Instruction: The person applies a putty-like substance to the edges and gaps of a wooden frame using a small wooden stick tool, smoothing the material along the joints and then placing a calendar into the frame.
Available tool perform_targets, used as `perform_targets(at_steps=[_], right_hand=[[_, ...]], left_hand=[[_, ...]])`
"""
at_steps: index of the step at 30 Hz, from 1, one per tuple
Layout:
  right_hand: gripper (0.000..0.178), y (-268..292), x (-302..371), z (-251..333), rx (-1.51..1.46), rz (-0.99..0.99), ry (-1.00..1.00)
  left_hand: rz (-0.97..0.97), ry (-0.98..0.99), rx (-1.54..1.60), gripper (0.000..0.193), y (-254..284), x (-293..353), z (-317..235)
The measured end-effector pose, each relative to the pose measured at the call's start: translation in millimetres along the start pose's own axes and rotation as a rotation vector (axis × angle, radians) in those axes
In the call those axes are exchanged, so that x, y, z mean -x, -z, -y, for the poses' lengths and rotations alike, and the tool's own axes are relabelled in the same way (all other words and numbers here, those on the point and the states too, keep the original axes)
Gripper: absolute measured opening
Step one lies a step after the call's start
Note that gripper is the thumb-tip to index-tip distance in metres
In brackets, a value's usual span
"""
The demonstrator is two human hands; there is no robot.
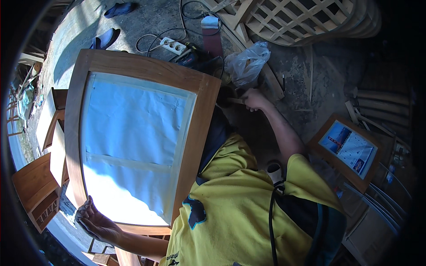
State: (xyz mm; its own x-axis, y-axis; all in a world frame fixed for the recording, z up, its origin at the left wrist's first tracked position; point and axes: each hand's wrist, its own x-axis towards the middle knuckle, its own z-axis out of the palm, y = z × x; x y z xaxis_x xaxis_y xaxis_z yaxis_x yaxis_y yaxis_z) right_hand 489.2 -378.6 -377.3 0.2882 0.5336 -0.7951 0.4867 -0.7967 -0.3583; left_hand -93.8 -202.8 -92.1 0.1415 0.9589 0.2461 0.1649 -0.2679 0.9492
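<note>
Yellow cloth of our shirt [239,208] fills the lower middle of the view, with a black cable [270,221] running down over it, and just beyond it stands the framed panel [133,137] we take as our landmark. We see a broad brown wooden frame with a rounded upper corner, tilted so its top leans away from us, and a pale bluish-white sheet covering the inside, creased across the lower third and brightly lit near the bottom. Our left hand [95,221] is at the panel's lower left corner, fingers [84,210] curled closed around the frame's edge with the knuckles toward us, so we grip the wood there. Our right hand [254,99] reaches past the panel's upper right corner, fingers folded narrowly about a small pale stick-like piece [235,101]; we cannot tell exactly what it is. Just above that hand, beyond the panel's right corner, lies a crumpled clear plastic bag [246,62], and further beyond the top edge a white power strip [173,45] with looping cord rests on the concrete floor [146,22]. Farther out on that side sits stacked wooden lattice work [301,17]. Well to the right of the panel leans a smaller wooden frame [348,150] with a blue-and-white sheet. Left of the panel stand wooden chair parts [37,190].
</note>
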Motion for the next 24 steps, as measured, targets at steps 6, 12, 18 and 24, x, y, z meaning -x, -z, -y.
perform_targets(at_steps=[6, 12, 18, 24], right_hand=[[0.039, 7.0, 17.1, -22.8, -0.362, -0.008, -0.048], [0.023, -38.8, -16.6, -15.1, 0.538, -0.748, 0.461], [0.027, -42.3, -31.9, 14.1, 0.677, -0.484, 0.33], [0.033, 9.4, 2.8, -21.3, -0.227, -0.017, 0.044]], left_hand=[[-0.172, 0.046, -0.162, 0.038, 32.5, 2.4, 7.4], [-0.28, 0.069, -0.17, 0.042, 26.5, -2.8, 16.8], [-0.25, 0.039, -0.226, 0.042, 25.7, -8.8, 19.4], [-0.29, 0.075, -0.198, 0.04, 41.5, -1.3, 32.9]])
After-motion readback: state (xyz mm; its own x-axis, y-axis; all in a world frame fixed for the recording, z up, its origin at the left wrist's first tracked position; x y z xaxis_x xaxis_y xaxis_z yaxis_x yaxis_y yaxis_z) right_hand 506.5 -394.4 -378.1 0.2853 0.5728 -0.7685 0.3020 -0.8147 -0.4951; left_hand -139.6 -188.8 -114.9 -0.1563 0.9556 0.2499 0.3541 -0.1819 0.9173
